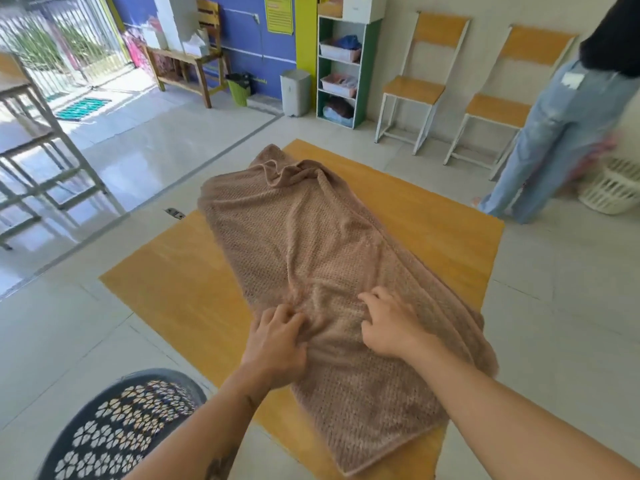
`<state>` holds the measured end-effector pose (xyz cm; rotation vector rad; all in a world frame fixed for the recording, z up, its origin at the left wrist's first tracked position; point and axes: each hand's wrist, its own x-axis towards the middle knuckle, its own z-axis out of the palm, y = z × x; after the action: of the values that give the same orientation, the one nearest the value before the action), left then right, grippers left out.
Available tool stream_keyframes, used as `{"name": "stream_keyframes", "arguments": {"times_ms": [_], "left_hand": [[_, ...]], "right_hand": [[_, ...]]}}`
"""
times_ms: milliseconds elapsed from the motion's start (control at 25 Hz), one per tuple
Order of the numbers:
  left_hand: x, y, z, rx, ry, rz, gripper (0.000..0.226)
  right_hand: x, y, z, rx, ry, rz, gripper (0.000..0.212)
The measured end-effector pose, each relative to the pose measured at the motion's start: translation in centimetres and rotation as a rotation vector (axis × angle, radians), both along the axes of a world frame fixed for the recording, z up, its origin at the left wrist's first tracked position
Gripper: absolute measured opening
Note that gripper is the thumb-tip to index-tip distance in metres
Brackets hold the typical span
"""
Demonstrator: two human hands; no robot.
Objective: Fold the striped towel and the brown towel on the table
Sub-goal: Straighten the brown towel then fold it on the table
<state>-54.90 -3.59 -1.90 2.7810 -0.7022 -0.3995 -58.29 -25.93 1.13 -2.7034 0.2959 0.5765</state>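
Observation:
The brown towel [311,244] lies lengthwise across the wooden table [166,278], rumpled at its far end and hanging a little over the near edge. My left hand [277,341] pinches a bunch of the cloth near the towel's left side, fingers curled into it. Just to its right, my right hand [391,327] rests on the towel with curled fingertips digging into the fabric. No striped towel is in view.
A dark perforated laundry basket [121,427] stands on the floor at my near left. A person in jeans [554,140] stands at the right beside a white basket [613,188]. Two chairs [415,88] and a shelf unit [343,64] line the back wall.

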Motion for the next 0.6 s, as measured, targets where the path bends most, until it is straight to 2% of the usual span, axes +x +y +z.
{"name": "stream_keyframes", "arguments": {"times_ms": [120, 200, 320, 480, 600], "left_hand": [[-2.3, 1.9, 0.1, 0.07, 0.124, -0.072, 0.063], [-3.2, 1.8, 0.3, 0.102, 0.109, -0.088, 0.064], [-4.0, 0.7, 0.9, 0.102, 0.112, -0.126, 0.056], [-3.3, 0.9, 2.1, -0.146, 0.341, -0.202, 0.044], [-0.3, 2.3, 3.7, -0.341, 0.378, -0.074, 0.033]], "right_hand": [[-5.3, 4.5, 0.1, -0.1, -0.038, -0.075, 0.055], [-8.0, 6.3, -0.2, -0.148, 0.056, -0.108, 0.061], [-9.8, 5.3, -0.7, -0.106, 0.196, -0.21, 0.071], [-9.1, 2.5, 0.4, -0.014, 0.131, -0.342, 0.07], [-8.2, 2.5, 1.3, 0.05, 0.066, -0.422, 0.067]]}}
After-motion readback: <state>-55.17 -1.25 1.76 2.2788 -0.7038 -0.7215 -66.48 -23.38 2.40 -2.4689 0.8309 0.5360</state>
